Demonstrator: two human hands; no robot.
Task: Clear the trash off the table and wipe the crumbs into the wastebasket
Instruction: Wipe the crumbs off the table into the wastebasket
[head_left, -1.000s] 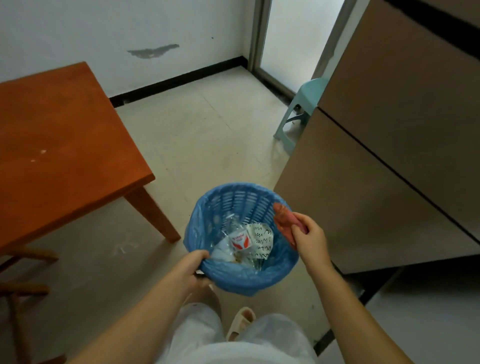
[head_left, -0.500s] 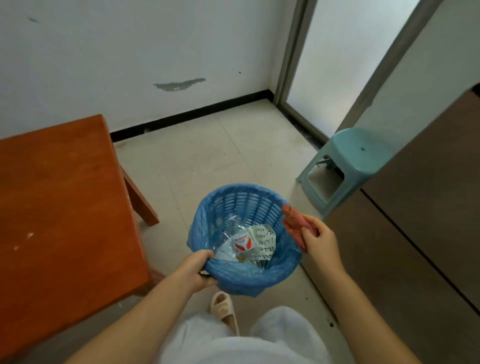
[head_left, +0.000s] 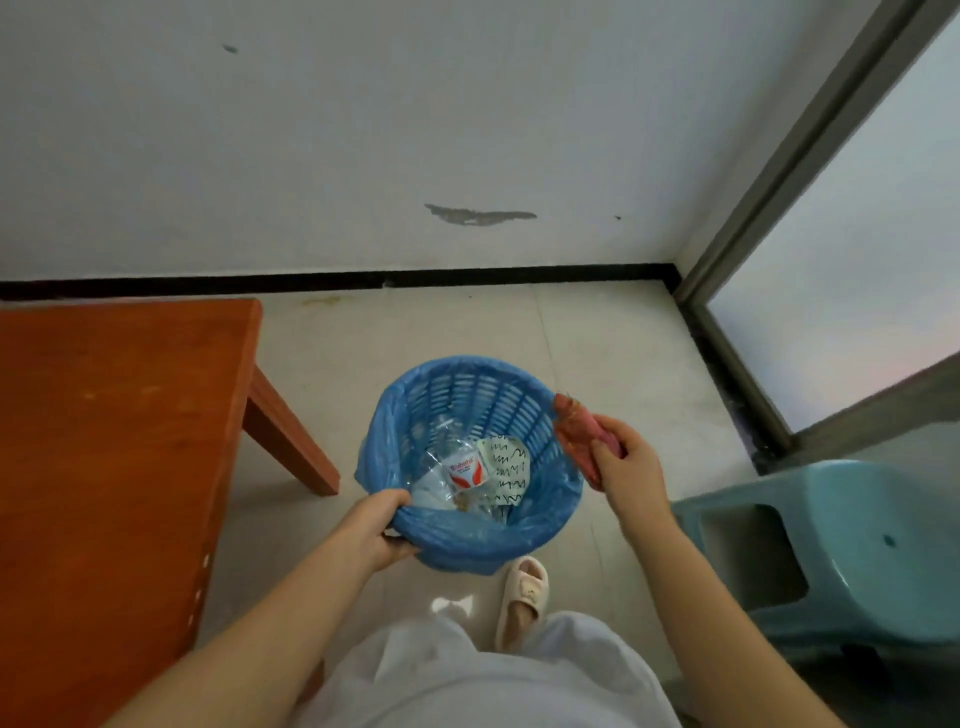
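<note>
A blue wastebasket (head_left: 467, 395) lined with a blue bag is held above the floor. My left hand (head_left: 371, 527) grips its near rim. Inside lie a clear plastic bottle with a red and white label (head_left: 460, 470) and a white wrapper with black squiggles (head_left: 506, 470). My right hand (head_left: 626, 467) holds a crumpled reddish cloth (head_left: 574, 431) against the basket's right rim. The orange-brown wooden table (head_left: 104, 441) stands at the left, its top bare where I can see it.
A light blue plastic stool (head_left: 841, 551) stands close on the right. A glass door with a grey frame (head_left: 810, 156) fills the right side. White wall with black baseboard runs behind. My slippered foot (head_left: 522, 597) is under the basket.
My view has swung left toward the wall; the brown cabinet has left the frame and the stool now sits at my right. Both hands keep their holds on the basket and cloth.
</note>
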